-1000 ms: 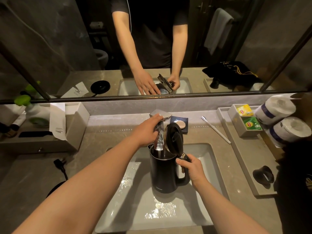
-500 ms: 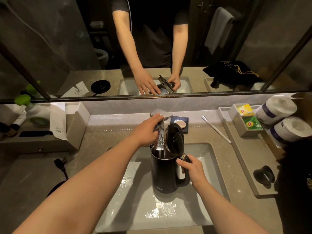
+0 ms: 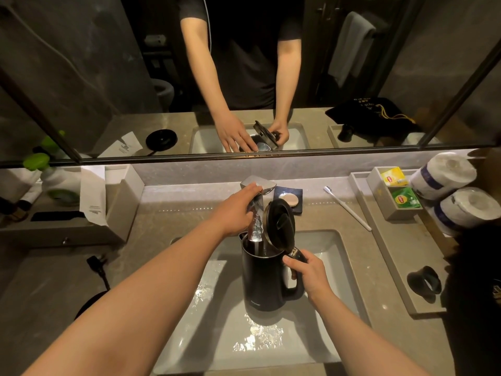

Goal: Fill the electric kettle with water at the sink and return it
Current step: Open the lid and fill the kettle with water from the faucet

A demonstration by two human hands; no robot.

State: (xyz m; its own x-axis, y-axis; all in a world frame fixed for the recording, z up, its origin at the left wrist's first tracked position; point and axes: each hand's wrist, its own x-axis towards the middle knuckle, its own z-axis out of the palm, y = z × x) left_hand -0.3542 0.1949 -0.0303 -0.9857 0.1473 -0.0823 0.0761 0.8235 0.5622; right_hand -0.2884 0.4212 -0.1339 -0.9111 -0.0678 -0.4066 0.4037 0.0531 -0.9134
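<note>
A black electric kettle [image 3: 261, 280] stands upright inside the white sink basin [image 3: 322, 256], its lid [image 3: 280, 225] flipped up. My right hand [image 3: 306, 270] grips the kettle's handle. A stream of water [image 3: 256, 226] falls from the chrome faucet [image 3: 259, 184] into the kettle's mouth. My left hand [image 3: 234, 211] rests on the faucet, fingers wrapped around its lever and spout. The kettle's round black base [image 3: 89, 305] lies on the counter at the left, mostly hidden behind my left forearm, with its plug [image 3: 95, 263] beside it.
A toothbrush [image 3: 347, 208] and a soap dish [image 3: 288, 199] lie behind the sink. At the right, a grey tray [image 3: 390, 270] holds a box of tea bags [image 3: 398, 194], toilet rolls [image 3: 444, 175] and a black cup [image 3: 424, 283]. A tissue box [image 3: 119, 202] stands at the left. A mirror [image 3: 108, 77] spans the back wall.
</note>
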